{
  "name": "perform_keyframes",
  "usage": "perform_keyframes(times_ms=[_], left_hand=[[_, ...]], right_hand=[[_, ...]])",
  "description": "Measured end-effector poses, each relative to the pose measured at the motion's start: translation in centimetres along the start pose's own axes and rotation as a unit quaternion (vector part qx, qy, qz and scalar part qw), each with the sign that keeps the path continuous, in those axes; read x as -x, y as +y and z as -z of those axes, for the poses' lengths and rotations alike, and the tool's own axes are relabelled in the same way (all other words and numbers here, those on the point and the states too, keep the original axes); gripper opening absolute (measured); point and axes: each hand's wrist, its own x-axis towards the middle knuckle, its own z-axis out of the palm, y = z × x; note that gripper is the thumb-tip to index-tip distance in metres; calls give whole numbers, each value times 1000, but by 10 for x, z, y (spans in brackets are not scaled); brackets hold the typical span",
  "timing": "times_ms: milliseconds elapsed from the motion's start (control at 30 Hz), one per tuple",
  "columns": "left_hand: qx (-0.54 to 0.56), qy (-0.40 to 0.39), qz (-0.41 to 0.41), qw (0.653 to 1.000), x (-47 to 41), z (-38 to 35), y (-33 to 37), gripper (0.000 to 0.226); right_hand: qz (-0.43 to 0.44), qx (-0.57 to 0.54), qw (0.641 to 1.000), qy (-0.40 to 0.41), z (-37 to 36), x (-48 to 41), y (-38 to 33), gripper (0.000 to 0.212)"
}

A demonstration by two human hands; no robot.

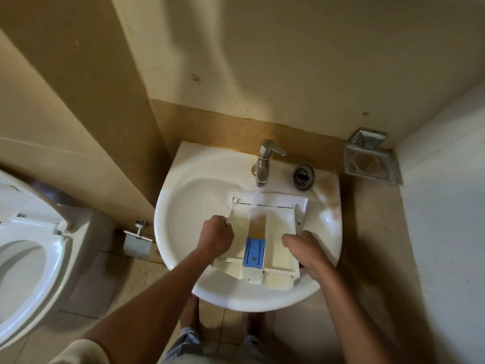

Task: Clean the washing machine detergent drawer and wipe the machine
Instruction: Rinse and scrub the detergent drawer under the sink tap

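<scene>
A white detergent drawer (279,227) with a blue insert (254,253) lies across the white sink (194,195). Water runs from the chrome tap (263,164) into its brownish middle compartment (258,223). My left hand (216,236) grips the drawer's left edge in a closed fist. On the drawer's right side my right hand (305,248) holds the wall, its fingers lying inside the right compartment. The washing machine is out of view.
A loose metal drain strainer (303,176) sits on the sink's rim right of the tap. A metal holder (371,160) hangs on the wall at right. A toilet (29,248) stands at left, with a paper holder (137,243) beside it.
</scene>
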Motion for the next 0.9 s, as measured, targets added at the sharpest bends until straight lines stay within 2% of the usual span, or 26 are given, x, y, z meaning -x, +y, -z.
perform_keyframes(times_ms=[133,233,367,467,567,667,767,833,900], left_hand=[[-12,-65,33,997,-7,5,6,35],[-35,-145,44,988,-9,10,13,18],[-66,-238,64,967,-5,22,26,20],[-86,-314,68,943,-6,31,28,22],[63,-422,128,895,-10,33,20,5],[150,-486,198,838,-10,34,19,22],[175,-511,219,813,-14,35,18,26],[149,-508,219,820,-11,43,23,21],[93,-445,187,871,-4,51,36,14]], right_hand=[[-37,-52,997,-46,28,22,-23,23],[-44,-86,992,-80,41,32,-39,39],[-40,-78,994,-61,42,40,-61,55],[-49,-18,998,-28,40,42,-83,69],[-47,58,997,-1,39,41,-103,81],[-39,113,993,24,36,40,-121,87],[-35,130,990,30,34,38,-129,85],[-41,111,993,19,34,36,-126,83],[-57,60,997,-7,35,37,-114,77]])
